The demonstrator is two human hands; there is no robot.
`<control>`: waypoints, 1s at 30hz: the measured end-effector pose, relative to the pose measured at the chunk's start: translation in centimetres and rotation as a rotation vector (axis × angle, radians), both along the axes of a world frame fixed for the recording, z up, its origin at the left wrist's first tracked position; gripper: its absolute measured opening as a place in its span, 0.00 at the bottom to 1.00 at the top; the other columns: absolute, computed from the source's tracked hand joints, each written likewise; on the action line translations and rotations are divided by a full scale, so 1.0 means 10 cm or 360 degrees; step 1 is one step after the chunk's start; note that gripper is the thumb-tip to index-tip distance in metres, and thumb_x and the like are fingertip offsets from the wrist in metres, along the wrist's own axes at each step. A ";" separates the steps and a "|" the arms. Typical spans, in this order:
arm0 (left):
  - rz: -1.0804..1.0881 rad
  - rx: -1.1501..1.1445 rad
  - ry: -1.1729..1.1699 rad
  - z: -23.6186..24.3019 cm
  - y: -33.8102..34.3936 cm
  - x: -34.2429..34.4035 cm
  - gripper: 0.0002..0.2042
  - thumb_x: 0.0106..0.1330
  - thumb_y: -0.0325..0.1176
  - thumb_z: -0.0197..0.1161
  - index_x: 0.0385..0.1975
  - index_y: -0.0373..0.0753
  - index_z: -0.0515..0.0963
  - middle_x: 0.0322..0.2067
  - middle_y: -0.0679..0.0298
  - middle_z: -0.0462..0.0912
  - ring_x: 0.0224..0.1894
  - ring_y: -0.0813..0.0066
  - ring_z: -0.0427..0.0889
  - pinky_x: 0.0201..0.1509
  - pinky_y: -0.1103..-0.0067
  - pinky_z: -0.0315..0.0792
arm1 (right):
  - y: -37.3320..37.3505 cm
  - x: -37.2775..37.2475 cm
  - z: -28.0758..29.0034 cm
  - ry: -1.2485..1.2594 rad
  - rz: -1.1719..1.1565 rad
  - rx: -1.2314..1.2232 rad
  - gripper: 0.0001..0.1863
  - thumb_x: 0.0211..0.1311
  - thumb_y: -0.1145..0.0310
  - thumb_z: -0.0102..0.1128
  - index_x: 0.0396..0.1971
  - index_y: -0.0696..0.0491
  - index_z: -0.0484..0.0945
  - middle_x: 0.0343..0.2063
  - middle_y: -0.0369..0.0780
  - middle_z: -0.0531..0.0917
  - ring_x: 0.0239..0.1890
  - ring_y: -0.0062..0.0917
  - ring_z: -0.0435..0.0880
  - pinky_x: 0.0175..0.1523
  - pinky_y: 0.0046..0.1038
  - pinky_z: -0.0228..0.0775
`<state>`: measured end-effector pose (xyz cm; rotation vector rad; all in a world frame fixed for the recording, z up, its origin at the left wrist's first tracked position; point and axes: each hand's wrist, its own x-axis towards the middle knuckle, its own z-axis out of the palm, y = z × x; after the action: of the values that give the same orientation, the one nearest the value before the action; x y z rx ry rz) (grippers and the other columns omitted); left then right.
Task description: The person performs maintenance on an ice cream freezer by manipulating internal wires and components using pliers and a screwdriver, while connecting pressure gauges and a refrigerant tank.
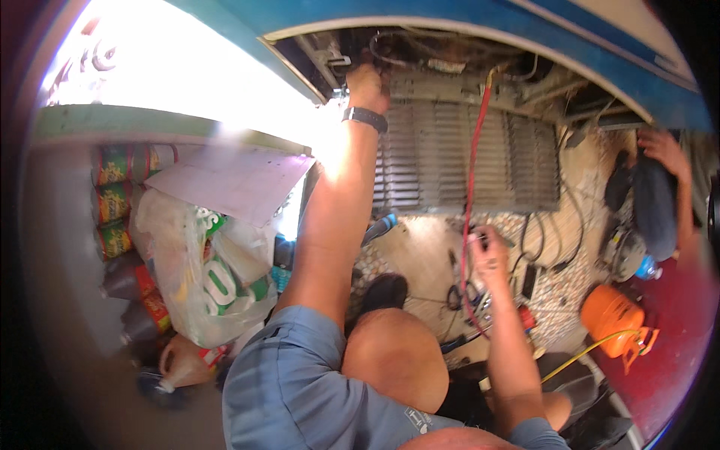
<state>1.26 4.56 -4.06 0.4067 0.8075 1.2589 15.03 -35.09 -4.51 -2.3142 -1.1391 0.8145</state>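
My left arm stretches up to the open lower bay of a blue cabinet (442,21). At the bay's left side is my left hand (367,88), its fingers lost in shadow among metal brackets and tubing. Below the bay lies a grey slatted metal grille (450,154). A red hose (478,142) runs from a brass fitting inside the bay down past my right hand (490,255). That hand is closed, low over the floor, around a small dark object that I cannot make out. A teal flashlight (381,228) lies between my arms.
On the right stands an orange gas cylinder (611,319) with a yellow hose (581,363). Another person's hand (664,152) rests on a knee nearby. Black cables (574,221) and tools lie on the floor. At left are a stuffed plastic bag (176,266), bottles and a cardboard sheet (229,178).
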 end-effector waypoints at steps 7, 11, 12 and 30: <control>-0.0338 0.0189 0.0092 0.12 0.02 -0.18 0.13 0.70 0.22 0.54 0.52 0.31 0.74 0.55 0.53 0.76 0.56 0.59 0.75 0.62 0.65 0.75 | -0.30 0.46 0.22 -0.0311 0.0032 -0.0252 0.14 0.61 0.64 0.60 0.43 0.56 0.77 0.44 0.49 0.79 0.50 0.48 0.76 0.55 0.40 0.70; -0.0347 0.0154 0.0257 0.15 -0.12 0.11 0.15 0.71 0.23 0.53 0.55 0.28 0.70 0.60 0.54 0.71 0.59 0.60 0.72 0.64 0.65 0.74 | -0.10 0.35 0.35 -0.1020 0.0021 -0.0326 0.19 0.61 0.60 0.63 0.48 0.55 0.78 0.46 0.50 0.78 0.51 0.46 0.77 0.56 0.40 0.70; -0.0467 0.0476 0.0736 0.08 -0.03 0.00 0.15 0.71 0.23 0.53 0.56 0.28 0.70 0.60 0.53 0.71 0.59 0.60 0.72 0.65 0.65 0.73 | 0.10 0.25 0.33 -0.0816 -0.0065 -0.0131 0.21 0.61 0.59 0.64 0.50 0.54 0.78 0.47 0.50 0.78 0.51 0.46 0.77 0.57 0.41 0.70; -0.0822 0.0922 0.1470 -0.53 0.72 -0.81 0.15 0.69 0.29 0.50 0.51 0.29 0.76 0.49 0.50 0.81 0.51 0.61 0.80 0.56 0.73 0.72 | 3.40 -1.09 0.33 0.0953 -0.0542 0.1076 0.30 0.56 0.50 0.70 0.46 0.61 0.79 0.45 0.55 0.83 0.49 0.43 0.83 0.50 0.32 0.75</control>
<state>-6.88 11.73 -9.37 1.6342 0.9863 0.7536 4.12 -1.05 -1.17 -1.4935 -0.5966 0.7596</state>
